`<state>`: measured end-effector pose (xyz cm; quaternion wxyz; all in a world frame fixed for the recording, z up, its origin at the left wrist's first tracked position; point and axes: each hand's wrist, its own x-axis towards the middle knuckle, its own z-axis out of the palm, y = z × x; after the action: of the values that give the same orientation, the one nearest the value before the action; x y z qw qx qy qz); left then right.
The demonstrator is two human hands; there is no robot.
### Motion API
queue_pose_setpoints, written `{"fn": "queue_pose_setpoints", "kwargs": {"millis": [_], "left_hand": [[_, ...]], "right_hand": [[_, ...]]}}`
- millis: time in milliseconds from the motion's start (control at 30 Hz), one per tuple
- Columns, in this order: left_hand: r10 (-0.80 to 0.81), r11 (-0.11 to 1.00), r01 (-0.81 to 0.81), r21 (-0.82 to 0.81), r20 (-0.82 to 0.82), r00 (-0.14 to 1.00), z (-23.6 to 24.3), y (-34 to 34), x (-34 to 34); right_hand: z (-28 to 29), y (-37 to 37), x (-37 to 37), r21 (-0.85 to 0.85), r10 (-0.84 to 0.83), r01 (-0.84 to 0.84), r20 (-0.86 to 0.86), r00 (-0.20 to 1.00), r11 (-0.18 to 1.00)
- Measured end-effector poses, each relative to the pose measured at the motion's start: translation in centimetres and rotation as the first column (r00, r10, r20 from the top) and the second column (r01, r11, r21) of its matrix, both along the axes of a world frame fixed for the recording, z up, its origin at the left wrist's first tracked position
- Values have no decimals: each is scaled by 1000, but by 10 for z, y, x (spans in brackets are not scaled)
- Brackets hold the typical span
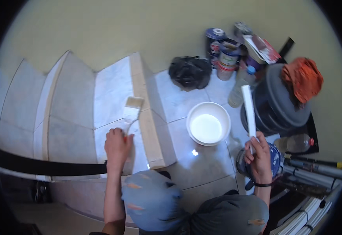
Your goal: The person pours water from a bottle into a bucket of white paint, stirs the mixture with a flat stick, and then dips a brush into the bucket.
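My left hand (118, 145) is over a tiled step at the left, its fingers closed round the handle of a paintbrush (132, 111). A bit of red or orange handle shows beside the thumb. The brush has a pale metal band and beige bristles that point away from me, close to the step's edge. At the right, my right hand (259, 153) grips the lower end of a long, flat white stick (249, 111), which stands nearly upright. Between the two hands, a round white tub (208, 139) sits on the floor; its inside looks white.
Tiled stairs (71, 94) run along the left wall. Behind the tub are a black plastic bag (189, 73), several paint cans (228, 60) and a clear bottle (241, 88). A dark lidded bucket (271, 105) with an orange cloth (303, 78) stands right. Another bottle (296, 143) lies nearby.
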<state>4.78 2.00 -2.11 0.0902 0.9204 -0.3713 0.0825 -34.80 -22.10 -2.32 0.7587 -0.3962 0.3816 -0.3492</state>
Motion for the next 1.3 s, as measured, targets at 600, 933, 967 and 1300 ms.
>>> {"fn": "queue_pose_setpoints", "kwargs": {"millis": [600, 933, 967, 1300], "left_hand": [[-617, 771, 636, 38, -207, 760, 43, -106, -74], [-628, 731, 658, 180, -200, 752, 13, -114, -88], [-640, 720, 668, 188, -192, 744, 12, -113, -88], [-647, 733, 676, 80, -225, 729, 7, -111, -79]], "right_hand": [[6, 10, 57, -699, -289, -182, -499, 817, 692], [-26, 25, 61, -652, -259, -242, -574, 777, 718], [-29, 26, 62, -696, -280, -245, -549, 788, 675], [-41, 42, 46, -707, -225, -352, -584, 780, 613]]}}
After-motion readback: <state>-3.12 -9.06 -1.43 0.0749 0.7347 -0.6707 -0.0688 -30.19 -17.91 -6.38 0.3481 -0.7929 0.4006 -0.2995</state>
